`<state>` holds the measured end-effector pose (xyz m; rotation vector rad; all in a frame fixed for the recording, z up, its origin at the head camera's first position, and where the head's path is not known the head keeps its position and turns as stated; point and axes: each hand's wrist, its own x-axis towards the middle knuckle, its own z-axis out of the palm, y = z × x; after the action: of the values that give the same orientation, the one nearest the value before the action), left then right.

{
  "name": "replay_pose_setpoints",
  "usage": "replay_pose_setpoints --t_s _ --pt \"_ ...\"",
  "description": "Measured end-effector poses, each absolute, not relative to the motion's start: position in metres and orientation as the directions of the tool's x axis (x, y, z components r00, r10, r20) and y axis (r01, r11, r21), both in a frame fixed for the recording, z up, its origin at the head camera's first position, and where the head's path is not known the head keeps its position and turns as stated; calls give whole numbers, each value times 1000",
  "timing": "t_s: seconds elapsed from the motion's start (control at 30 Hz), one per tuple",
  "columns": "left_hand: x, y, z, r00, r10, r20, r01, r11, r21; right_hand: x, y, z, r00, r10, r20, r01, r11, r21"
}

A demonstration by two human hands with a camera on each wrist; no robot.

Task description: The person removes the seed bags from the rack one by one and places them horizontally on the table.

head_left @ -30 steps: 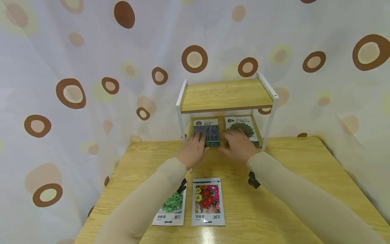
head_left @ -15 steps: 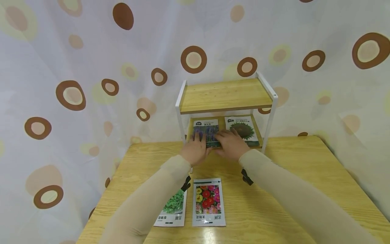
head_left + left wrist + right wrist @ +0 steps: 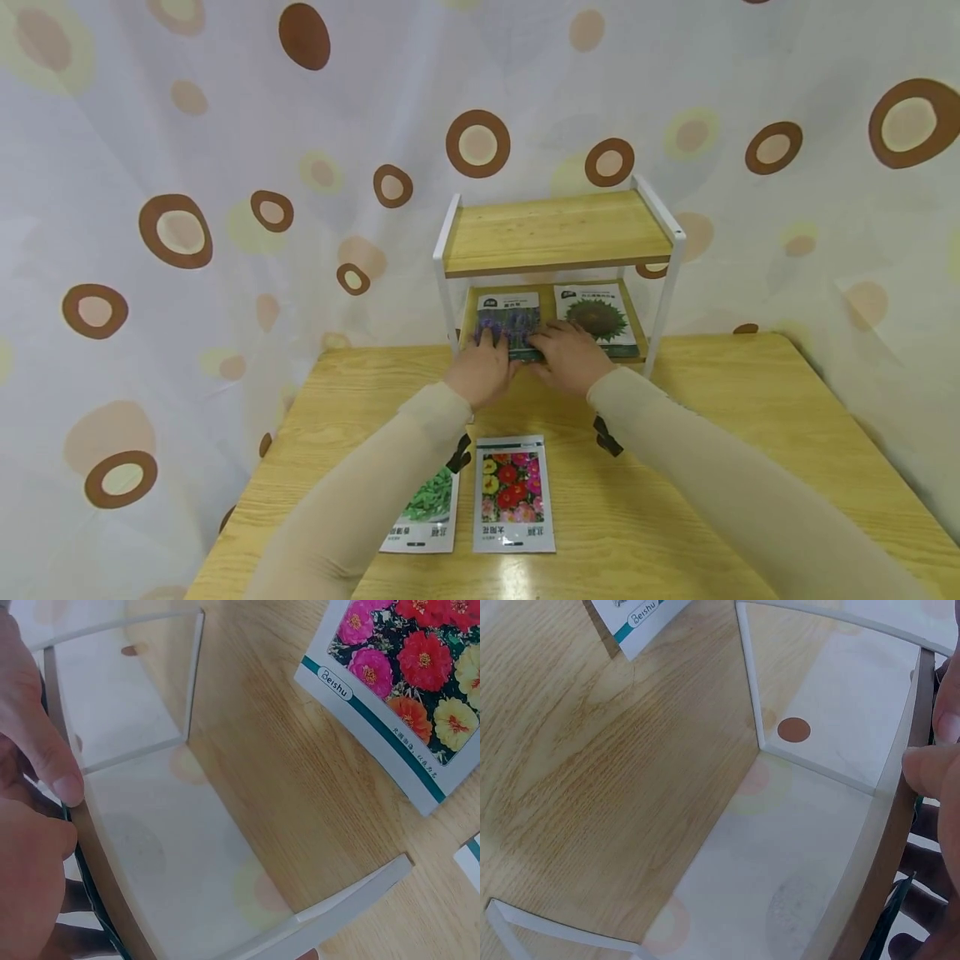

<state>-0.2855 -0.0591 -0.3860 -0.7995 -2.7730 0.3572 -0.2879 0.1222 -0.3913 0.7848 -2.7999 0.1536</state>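
Note:
A seed packet with purple flowers [image 3: 517,307] lies on the lower board [image 3: 547,310] of a small two-tier rack. The fingers of my left hand [image 3: 480,371] rest on its lower left part, and those of my right hand [image 3: 572,358] touch its lower right. In the left wrist view a thumb [image 3: 69,787] sits against the board's front edge, beside the packet's dark green edge [image 3: 101,907]. The right wrist view has a thumb [image 3: 922,769] along that same edge. To the right lies a sunflower packet [image 3: 596,318], just beyond my right hand.
The rack's upper board [image 3: 555,233] overhangs the packets, between white side frames [image 3: 663,308]. On the wooden table [image 3: 622,517], nearer me, lie a packet with red and yellow flowers [image 3: 513,492] and a green-leaf packet [image 3: 427,512], partly behind my left sleeve.
My right hand has moved left from the sunflower packet to the purple-flower packet, uncovering more of the sunflower. My left hand stays on the purple-flower packet.

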Motion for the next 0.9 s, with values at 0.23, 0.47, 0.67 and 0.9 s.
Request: replay_pose_setpoints --t_s 0.23,0.47,0.67,0.9 --pt "-281 -64 -385 -807 564 176 503 812 -297 -285 118 -391 -814 -521 255 -539 842 -2" --pt "-275 -69 -387 -772 588 242 520 803 -291 -280 118 -395 -792 -525 312 -550 835 10" --pt "-272 -72 -389 -783 573 242 532 818 -217 -271 116 -395 -769 -520 371 -581 812 -66" --pt "-263 -73 -383 -825 509 244 517 855 -36 -261 117 -397 -745 -509 432 -605 789 -113"
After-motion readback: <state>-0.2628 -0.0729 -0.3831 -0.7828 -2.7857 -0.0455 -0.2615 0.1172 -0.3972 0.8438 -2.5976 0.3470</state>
